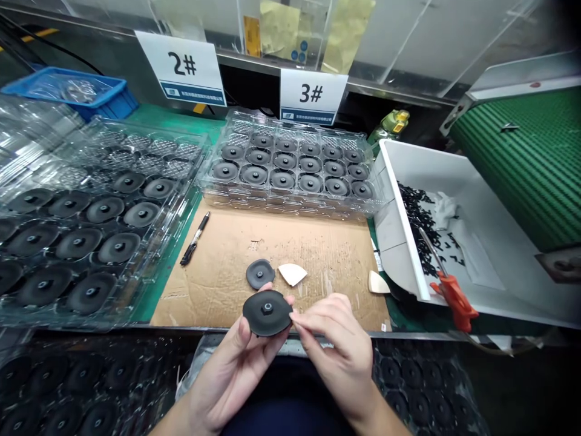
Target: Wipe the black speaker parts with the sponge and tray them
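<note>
My left hand (240, 357) holds a round black plastic disc (267, 324) by its rim, above the front edge of the cardboard. A small raised hub stands in the middle of the disc's upper face. The fingers of my right hand (336, 345) are pinched together at the disc's right edge; whether a small bit lies between them is hidden. Just beyond, a smaller black disc (260, 274) rests on the cardboard sheet (218, 290). Beside it lies a cream wedge-shaped piece (293, 274), and a similar cream piece (377, 283) sits at the sheet's right edge.
A clear tray (290, 203) of black discs stands behind the cardboard, another tray (149, 266) at left. A pen (195, 239) lies on the sheet. At right, a white bin (411, 260) contains small black pieces; an orange-handled tool (456, 303) leans over its rim. A green conveyor (521, 163) overhangs it.
</note>
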`<state>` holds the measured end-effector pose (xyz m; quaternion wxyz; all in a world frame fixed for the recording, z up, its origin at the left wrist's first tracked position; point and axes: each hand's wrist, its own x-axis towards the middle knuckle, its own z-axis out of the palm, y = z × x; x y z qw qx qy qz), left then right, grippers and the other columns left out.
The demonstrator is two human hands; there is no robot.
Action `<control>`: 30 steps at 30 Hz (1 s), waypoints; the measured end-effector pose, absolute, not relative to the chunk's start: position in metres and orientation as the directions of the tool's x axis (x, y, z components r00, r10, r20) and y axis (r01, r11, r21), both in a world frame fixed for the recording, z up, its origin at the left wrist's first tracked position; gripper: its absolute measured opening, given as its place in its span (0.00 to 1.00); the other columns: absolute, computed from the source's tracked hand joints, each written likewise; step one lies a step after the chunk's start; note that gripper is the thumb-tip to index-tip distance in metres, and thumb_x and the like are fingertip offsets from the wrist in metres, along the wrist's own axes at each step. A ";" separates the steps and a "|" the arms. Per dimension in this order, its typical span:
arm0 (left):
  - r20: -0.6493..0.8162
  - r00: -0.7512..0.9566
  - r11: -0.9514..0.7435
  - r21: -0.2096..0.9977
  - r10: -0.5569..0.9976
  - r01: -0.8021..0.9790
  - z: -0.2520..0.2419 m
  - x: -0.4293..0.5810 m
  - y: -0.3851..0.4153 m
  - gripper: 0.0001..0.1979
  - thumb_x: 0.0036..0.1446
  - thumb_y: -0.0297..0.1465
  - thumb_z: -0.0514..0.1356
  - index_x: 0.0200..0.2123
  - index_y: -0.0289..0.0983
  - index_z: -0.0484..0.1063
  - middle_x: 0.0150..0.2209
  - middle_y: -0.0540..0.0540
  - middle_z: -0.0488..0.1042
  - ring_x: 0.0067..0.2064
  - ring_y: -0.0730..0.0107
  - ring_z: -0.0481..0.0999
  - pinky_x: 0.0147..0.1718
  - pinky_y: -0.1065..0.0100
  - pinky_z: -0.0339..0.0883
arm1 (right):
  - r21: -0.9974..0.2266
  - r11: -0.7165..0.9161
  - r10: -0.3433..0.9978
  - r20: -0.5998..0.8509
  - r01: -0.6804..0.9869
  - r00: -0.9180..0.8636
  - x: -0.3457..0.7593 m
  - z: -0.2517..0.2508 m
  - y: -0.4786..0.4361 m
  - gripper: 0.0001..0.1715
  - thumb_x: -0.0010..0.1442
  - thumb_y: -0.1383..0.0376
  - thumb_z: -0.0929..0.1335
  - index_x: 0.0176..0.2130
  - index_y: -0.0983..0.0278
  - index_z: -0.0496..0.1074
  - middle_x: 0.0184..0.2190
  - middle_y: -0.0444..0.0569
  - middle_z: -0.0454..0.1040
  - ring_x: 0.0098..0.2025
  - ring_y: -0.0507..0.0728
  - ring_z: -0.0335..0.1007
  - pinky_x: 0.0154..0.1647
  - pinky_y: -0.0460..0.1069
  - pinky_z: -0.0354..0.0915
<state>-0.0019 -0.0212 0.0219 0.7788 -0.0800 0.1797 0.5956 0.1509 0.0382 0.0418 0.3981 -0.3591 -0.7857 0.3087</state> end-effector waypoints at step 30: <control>-0.526 -0.036 0.217 0.411 0.850 -0.886 0.015 -0.030 -0.021 0.29 0.48 0.33 0.64 0.54 0.47 0.61 0.57 0.43 0.65 0.57 0.54 0.64 0.59 0.59 0.50 | -0.617 0.257 0.964 0.108 0.743 -0.244 0.193 -0.030 0.086 0.15 0.60 0.63 0.60 0.47 0.61 0.68 0.42 0.53 0.68 0.31 0.55 0.67 0.33 0.51 0.66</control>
